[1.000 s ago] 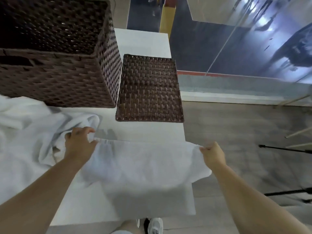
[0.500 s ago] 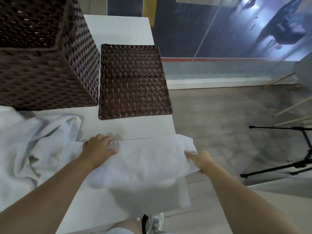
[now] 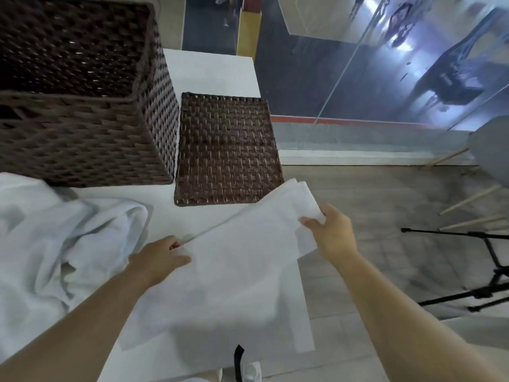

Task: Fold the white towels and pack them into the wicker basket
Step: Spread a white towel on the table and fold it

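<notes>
Mid-fold on one white towel [image 3: 242, 260], lying flat on the white surface [image 3: 214, 70] just in front of the wicker lid [image 3: 228, 150], itself beside the open wicker basket [image 3: 82, 106]; heap of unfolded towels [image 3: 55, 238] waiting in front of the basket. Next, probably bringing the lifted right end over toward the left end. Left hand [image 3: 158, 257] with fingers curled, pinning and pinching the left end; right hand [image 3: 330, 230] gripping the raised right end, thumb on top.

Just one head-worn wide-angle view, looking steeply down from close above the white rectangular tabletop [image 3: 209, 70]. Dark brown woven wicker basket [image 3: 82, 128] at 10 o'clock, grey wood-look floor [image 3: 385, 216] at 3 o'clock.
</notes>
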Motion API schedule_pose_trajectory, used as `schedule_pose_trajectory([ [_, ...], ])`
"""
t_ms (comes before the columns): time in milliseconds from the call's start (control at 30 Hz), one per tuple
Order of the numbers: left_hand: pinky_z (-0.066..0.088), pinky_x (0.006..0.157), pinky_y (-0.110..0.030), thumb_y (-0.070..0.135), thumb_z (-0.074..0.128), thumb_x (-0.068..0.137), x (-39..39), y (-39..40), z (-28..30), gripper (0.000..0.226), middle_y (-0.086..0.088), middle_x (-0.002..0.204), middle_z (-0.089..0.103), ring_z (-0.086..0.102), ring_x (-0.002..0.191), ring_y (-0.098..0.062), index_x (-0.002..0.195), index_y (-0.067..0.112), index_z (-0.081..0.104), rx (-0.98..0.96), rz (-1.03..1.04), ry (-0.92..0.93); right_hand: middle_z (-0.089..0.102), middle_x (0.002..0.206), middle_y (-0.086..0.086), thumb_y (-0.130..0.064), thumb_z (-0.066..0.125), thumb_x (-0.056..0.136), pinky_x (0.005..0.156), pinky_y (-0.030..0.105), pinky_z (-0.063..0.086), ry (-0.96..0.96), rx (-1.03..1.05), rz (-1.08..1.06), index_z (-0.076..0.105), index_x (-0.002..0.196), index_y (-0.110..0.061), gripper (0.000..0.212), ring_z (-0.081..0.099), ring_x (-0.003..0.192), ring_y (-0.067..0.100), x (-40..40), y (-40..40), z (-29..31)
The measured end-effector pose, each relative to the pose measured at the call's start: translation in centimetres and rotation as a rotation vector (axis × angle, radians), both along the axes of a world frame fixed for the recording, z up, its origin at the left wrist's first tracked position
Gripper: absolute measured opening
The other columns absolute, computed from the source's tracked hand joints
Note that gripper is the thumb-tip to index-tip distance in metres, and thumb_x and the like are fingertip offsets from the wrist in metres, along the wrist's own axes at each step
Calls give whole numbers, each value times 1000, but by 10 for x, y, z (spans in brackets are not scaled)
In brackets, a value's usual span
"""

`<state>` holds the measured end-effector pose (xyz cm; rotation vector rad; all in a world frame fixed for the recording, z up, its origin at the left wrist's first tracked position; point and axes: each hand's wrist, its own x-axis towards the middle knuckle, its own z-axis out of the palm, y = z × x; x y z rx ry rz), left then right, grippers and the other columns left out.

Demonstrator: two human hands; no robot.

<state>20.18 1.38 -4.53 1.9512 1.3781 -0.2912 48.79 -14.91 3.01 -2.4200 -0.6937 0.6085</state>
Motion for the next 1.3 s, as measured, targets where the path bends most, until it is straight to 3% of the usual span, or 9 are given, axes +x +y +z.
schedule_pose_trajectory([
  [200, 42, 64, -29, 39, 68, 81, -6, 13, 1, 25, -3, 82, 63, 57, 72, -18, 87, 17, 58, -104, 96, -119, 65, 95, 4, -33, 62, 87, 75, 39, 51, -193, -4, 220, 63, 109, -20, 26, 59, 87, 28, 12, 95, 23],
  [333, 39, 61, -25, 38, 67, 83, -5, 20, -5, 21, 1, 81, 62, 55, 71, -13, 83, 19, 57, -90, 124, -91, 57, 126, 4, -23, 62, 90, 97, 42, 42, -332, -34, 216, 54, 129, -21, 40, 47, 119, 29, 9, 137, 7],
  [500, 40, 61, -29, 37, 66, 84, -12, 20, -10, 24, -3, 77, 64, 59, 71, -19, 82, 14, 59, -120, 156, -107, 42, 141, 3, -23, 60, 92, 104, 38, 36, -208, -147, 372, 46, 137, -19, 47, 35, 129, 26, -35, 105, -29],
  [667, 41, 64, -30, 40, 66, 84, -12, 13, -7, 24, 0, 77, 62, 59, 73, -20, 84, 18, 60, -88, 141, -116, 31, 147, 0, -49, 50, 93, 108, 35, 33, -19, -234, 606, 42, 140, -26, 52, 29, 134, 22, -93, 51, -59],
  [733, 41, 65, -30, 42, 66, 83, -11, 8, -7, 23, 1, 78, 63, 58, 74, -19, 84, 20, 59, -73, 134, -98, 11, 155, 1, -54, 42, 95, 113, 40, 25, -68, -351, 708, 32, 143, -29, 56, 12, 142, 24, -106, 42, -70],
  [867, 43, 65, -28, 37, 70, 81, -9, -6, -7, 20, 3, 81, 65, 61, 76, -19, 87, 19, 61, -152, 169, -172, -19, 158, 1, -40, 32, 101, 116, 52, 5, -160, -506, 760, 10, 149, -30, 53, -16, 146, 26, -102, 35, -79],
  [1067, 54, 66, -30, 25, 73, 80, 4, -41, -6, 26, 0, 84, 65, 65, 75, -19, 99, 20, 56, -313, 125, -243, -26, 156, -3, -33, 26, 104, 118, 51, 1, -250, -621, 735, -1, 150, -38, 53, -22, 144, 28, -60, 25, -75],
  [1233, 44, 76, -23, 28, 69, 84, 7, -77, -12, 34, 3, 107, 52, 55, 84, -6, 112, 22, 50, -37, 1, -235, -15, 159, -2, -42, 33, 101, 118, 40, 7, -262, -524, 736, 3, 152, -32, 60, -13, 147, 24, -50, -5, -63],
  [1300, 41, 91, -26, 26, 69, 84, 5, -90, -14, 42, 1, 122, 41, 49, 104, -15, 121, 20, 50, 112, -66, -252, -13, 160, -6, -50, 35, 98, 118, 38, 6, -217, -444, 829, 4, 152, -32, 64, -11, 147, 19, -59, -21, -60],
])
